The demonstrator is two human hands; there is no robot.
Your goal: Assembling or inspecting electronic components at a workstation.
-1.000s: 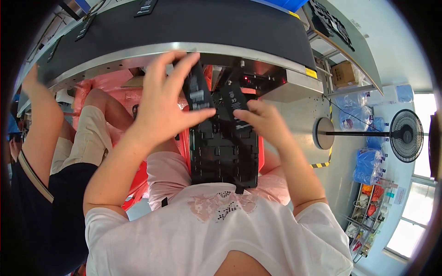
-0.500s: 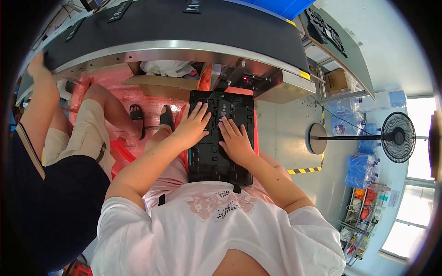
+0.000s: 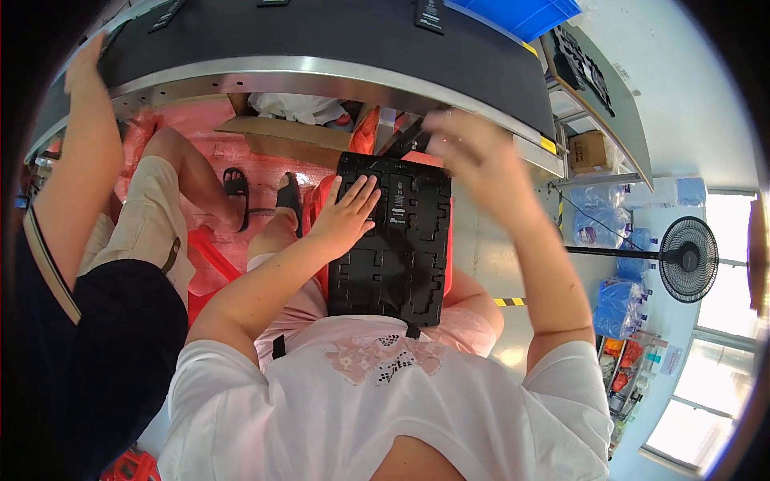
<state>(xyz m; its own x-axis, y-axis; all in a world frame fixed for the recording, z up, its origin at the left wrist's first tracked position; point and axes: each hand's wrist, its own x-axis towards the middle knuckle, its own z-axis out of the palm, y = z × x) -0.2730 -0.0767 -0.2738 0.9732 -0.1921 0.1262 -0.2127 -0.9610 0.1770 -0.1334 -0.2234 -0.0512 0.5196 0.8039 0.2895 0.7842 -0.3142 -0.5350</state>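
A black plastic tray with shaped recesses lies across my lap. My left hand rests flat on its upper left part, fingers stretched out. A dark flat piece with pale print shows in the tray's upper middle, just right of my left fingers. Off the tray, my right hand is raised before the belt's metal edge, its fingers smeared by motion. Beside those fingers is a dark slanting strip; whether the hand holds it I cannot tell.
A dark conveyor belt with a metal edge runs ahead, carrying several flat black pieces, one a printed piece. A blue crate stands beyond it. At left a co-worker's arm reaches to the belt. A fan stands at right.
My right hand has lifted off the tray and swung forward and right. My left hand stays on the tray. The pieces on the belt have shifted right; the view has moved slightly.
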